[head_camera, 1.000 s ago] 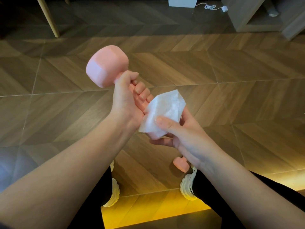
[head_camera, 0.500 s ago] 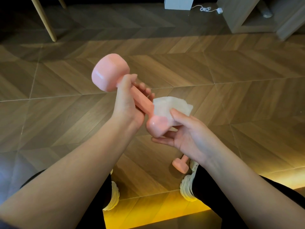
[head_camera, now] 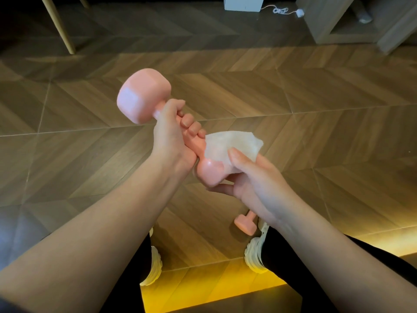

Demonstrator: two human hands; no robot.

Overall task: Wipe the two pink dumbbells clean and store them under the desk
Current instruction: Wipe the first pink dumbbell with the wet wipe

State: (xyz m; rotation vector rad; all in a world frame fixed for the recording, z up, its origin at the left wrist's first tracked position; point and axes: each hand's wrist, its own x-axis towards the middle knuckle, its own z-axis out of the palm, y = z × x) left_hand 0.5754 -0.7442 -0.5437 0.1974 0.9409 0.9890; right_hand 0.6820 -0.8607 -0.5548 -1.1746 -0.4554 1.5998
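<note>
My left hand point(head_camera: 173, 136) grips the handle of a pink dumbbell point(head_camera: 143, 96), held in the air with its far head pointing up and to the left. My right hand point(head_camera: 252, 179) holds a white wipe point(head_camera: 230, 144) against the dumbbell's near head, thumb on top of the wipe and fingers cupped below the head. A second pink dumbbell point(head_camera: 244, 223) lies on the wooden floor point(head_camera: 316, 132) beside my right shoe, partly hidden behind my right wrist.
My two white shoes point(head_camera: 256, 256) stand on the floor below my hands. A pale wooden furniture leg point(head_camera: 59, 26) rises at the back left. A wooden cabinet point(head_camera: 352, 19) stands at the back right, next to a white box point(head_camera: 243, 3) with a cable.
The wipe has slid down off the near head, which now shows below it. The dumbbell has tilted and shifted slightly; my left hand keeps its grip on the handle.
</note>
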